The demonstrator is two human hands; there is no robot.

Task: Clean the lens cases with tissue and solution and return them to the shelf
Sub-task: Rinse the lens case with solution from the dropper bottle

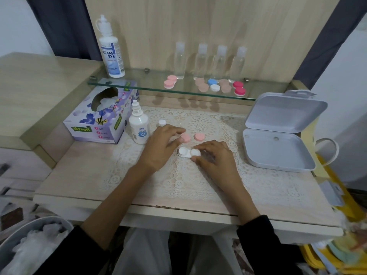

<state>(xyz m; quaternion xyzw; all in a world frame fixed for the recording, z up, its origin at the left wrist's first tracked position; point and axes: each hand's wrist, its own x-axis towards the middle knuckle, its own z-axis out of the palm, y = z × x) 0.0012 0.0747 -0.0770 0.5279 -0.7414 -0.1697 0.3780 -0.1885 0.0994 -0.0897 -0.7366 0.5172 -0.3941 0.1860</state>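
A white lens case base [188,152] lies uncapped on the lace mat [198,175]. My right hand [214,157] pinches its right cup between thumb and fingers. My left hand [164,143] hovers just left of it, fingertips touching a pink cap [186,137]; a second pink cap [199,137] lies beside it. A small solution bottle [139,126] stands open to the left, its white cap [162,122] on the mat. The tissue box [101,116] sits further left. Several lens cases [214,86] rest on the glass shelf [139,80].
A tall solution bottle [111,50] and several clear bottles [210,60] stand on the shelf. An open grey box [278,139] lies at the right. A bin with used tissues [33,243] is at lower left, and yellow items [337,245] at lower right.
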